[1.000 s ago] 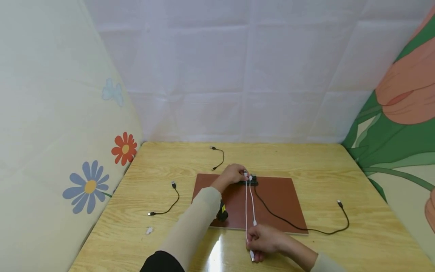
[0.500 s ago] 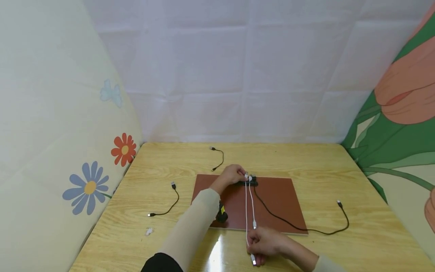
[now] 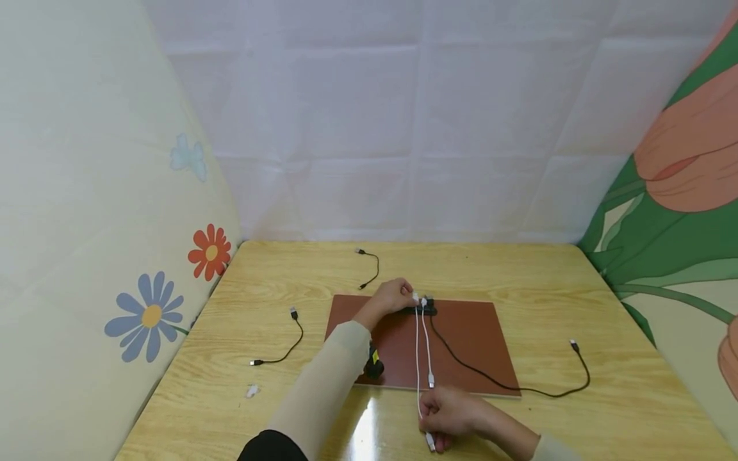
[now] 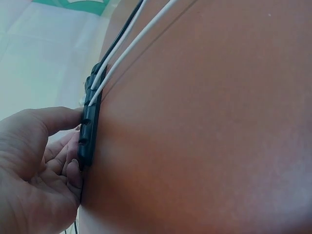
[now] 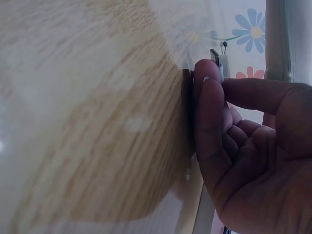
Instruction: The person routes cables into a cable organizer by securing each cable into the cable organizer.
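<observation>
A black cable holder with notches stands on a brown board. Two white USB cables run through its notches, with a black cable beside them. My left hand is at the far side of the holder, fingertips at the far end of the left white cable; that end is largely hidden in the left wrist view. Near the table's front, my right hand pinches the same cable just behind its USB plug. The second white cable lies alongside, its plug close to my right knuckles.
Short black USB cables lie at the left and at the back of the wooden table. A black object with a yellow mark sits by my left sleeve. A small white scrap lies front left.
The left white cable's far end has gone down toward the holder under my left fingers. My right hand has drawn slightly toward the front with the plug end, and the cable looks straighter.
</observation>
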Tool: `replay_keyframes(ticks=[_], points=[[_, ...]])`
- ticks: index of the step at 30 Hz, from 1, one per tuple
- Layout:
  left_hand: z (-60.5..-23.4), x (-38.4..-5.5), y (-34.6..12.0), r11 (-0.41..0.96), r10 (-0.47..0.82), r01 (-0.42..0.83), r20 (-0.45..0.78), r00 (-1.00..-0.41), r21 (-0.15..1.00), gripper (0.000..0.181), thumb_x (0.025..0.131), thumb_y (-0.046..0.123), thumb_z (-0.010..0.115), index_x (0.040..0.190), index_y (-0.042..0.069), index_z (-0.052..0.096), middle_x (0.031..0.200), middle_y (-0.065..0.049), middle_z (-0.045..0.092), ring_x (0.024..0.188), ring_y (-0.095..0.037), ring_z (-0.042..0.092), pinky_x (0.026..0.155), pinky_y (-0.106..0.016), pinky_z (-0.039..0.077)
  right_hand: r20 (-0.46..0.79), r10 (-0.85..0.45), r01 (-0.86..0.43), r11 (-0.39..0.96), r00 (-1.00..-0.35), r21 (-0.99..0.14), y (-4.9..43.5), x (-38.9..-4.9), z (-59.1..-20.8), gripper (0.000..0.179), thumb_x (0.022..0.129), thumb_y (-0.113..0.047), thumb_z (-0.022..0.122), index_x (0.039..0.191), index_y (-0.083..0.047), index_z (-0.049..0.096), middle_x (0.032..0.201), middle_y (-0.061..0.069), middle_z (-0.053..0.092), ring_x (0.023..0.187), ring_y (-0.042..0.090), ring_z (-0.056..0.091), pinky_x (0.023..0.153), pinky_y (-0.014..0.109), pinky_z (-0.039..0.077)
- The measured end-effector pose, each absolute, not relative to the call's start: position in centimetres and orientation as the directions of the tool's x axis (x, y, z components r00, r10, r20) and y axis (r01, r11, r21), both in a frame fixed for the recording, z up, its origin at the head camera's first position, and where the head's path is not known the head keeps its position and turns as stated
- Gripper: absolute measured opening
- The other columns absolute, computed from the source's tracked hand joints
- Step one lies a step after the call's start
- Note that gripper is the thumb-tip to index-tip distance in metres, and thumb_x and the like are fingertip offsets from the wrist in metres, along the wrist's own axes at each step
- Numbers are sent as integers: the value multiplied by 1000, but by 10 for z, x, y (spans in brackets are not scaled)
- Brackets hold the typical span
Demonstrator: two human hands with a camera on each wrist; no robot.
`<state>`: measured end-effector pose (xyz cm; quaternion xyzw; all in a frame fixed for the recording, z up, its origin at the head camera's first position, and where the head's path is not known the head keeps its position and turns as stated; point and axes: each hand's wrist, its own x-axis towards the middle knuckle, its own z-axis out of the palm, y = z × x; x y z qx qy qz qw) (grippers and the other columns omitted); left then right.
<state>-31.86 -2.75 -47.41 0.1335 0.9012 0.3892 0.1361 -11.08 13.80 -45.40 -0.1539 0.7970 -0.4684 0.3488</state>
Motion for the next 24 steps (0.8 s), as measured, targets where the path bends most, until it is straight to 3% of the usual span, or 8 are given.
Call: replay_keyframes(ticks=[15,24], points=[[-474,-317,-32,637,370,146,-134,-920,757,26,94,33,73,109,13,66,91,1,62,80,-14,57,72,-30,48,-345,-588,-89,585,-731,-806,140,-110,-449,19,90,-5,68,74,-12,60,57,-4,62,45,4,57,42,18,45],[-473,-314,-43,598,414,177,-112,-903,782,27,99,30,66,119,10,65,108,-4,68,93,-18,63,80,-35,53,-222,-589,-362,707,-777,-607,145,-112,-444,18,84,-19,79,74,-20,64,64,-16,54,56,-2,47,52,21,42]])
